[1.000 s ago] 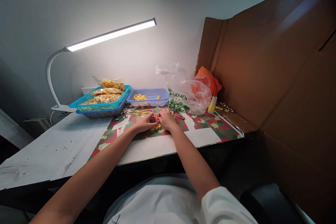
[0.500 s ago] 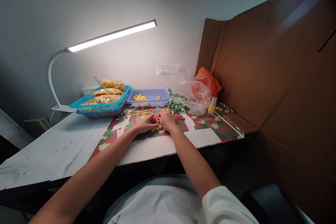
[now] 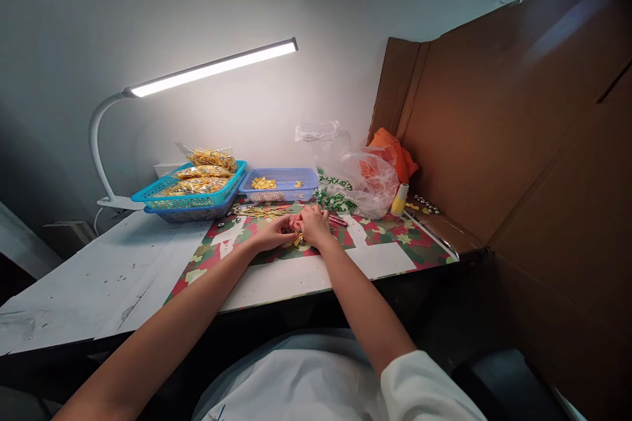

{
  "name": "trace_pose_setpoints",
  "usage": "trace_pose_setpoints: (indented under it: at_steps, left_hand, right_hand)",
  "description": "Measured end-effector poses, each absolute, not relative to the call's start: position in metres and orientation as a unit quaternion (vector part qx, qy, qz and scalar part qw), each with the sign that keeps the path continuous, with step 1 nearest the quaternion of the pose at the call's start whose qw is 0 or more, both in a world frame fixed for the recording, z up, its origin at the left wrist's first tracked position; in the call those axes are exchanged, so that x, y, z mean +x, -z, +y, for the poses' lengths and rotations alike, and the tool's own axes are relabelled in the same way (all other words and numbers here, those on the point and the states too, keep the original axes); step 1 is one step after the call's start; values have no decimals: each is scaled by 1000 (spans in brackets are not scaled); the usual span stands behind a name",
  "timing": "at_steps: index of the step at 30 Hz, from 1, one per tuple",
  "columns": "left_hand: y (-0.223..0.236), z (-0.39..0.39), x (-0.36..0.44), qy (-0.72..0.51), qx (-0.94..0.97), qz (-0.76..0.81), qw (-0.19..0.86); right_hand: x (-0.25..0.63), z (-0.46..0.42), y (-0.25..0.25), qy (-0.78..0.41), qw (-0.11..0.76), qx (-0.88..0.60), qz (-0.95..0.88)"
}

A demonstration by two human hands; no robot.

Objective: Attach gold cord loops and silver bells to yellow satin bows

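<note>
My left hand (image 3: 274, 234) and my right hand (image 3: 314, 225) meet over the patterned table covering, fingers bent and pinched close together. Between and just below them shows a small gold ribbon piece (image 3: 299, 240) with what looks like a tiny silver bell; the fingers partly cover it. Gold twist strips (image 3: 261, 212) lie in a loose pile beyond my left hand. A slim pink tool (image 3: 338, 220) rests just past my right hand, its kind unclear. Loose silver bells (image 3: 220, 225) are scattered left of the strips.
Stacked at the left, a blue basket (image 3: 141, 198) carries bags of gold pieces (image 3: 202, 185). Behind the hands stands a purple-blue basket (image 3: 291, 194) with yellow bows. Rightward are a plastic bag (image 3: 365, 177), a yellow-and-white bottle (image 3: 399, 200) and a cardboard wall (image 3: 518, 118). A lamp (image 3: 212, 69) overhangs the table.
Both hands stay in nearly the same place with the fingers still together. The view has shifted very slightly; nothing else has visibly moved.
</note>
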State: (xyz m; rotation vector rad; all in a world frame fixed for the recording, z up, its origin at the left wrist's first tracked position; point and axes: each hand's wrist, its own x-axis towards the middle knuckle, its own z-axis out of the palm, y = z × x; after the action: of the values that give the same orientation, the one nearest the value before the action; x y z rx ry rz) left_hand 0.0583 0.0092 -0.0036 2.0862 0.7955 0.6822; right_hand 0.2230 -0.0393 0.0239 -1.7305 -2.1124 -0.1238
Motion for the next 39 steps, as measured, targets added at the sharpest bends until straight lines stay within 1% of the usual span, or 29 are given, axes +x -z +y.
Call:
trace_pose_setpoints:
  at_steps: [20, 39]
  left_hand:
    - [5, 11, 56, -238, 827, 298, 414]
    - [4, 8, 58, -275, 810, 299, 423]
  right_hand:
    - [223, -36, -18, 50, 202, -619, -757]
    - [221, -35, -18, 36, 225, -594, -771]
